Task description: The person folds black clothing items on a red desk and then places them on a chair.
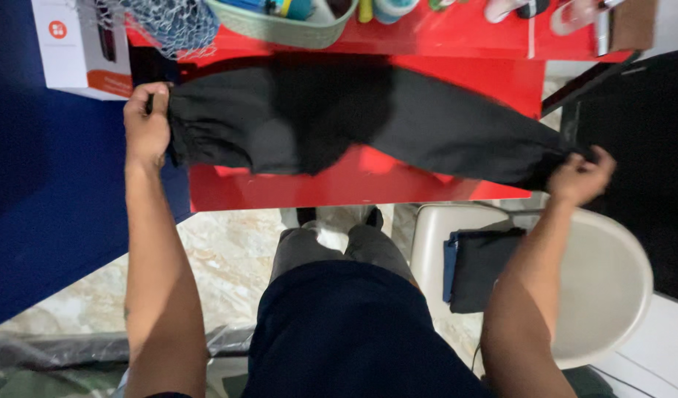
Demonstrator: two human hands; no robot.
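Black trousers point(339, 121) lie stretched flat across a red table point(353, 188), held at both ends by two bare arms reaching forward from the body. Nearest, a white chair point(611, 287) carries a folded dark cloth point(479, 269) beside the right forearm. The right hand point(580, 177) pinches the leg end, fingers closed on the fabric just off the table's edge. The left hand point(147, 121) grips the waistband end in a closed fist. Beyond sit a white box point(77, 48) and a pale basket point(287, 29).

Black garment point(398, 121): matt soft cloth. Red table point(353, 188): glossy, smooth. White chair point(611, 287): smooth plastic.
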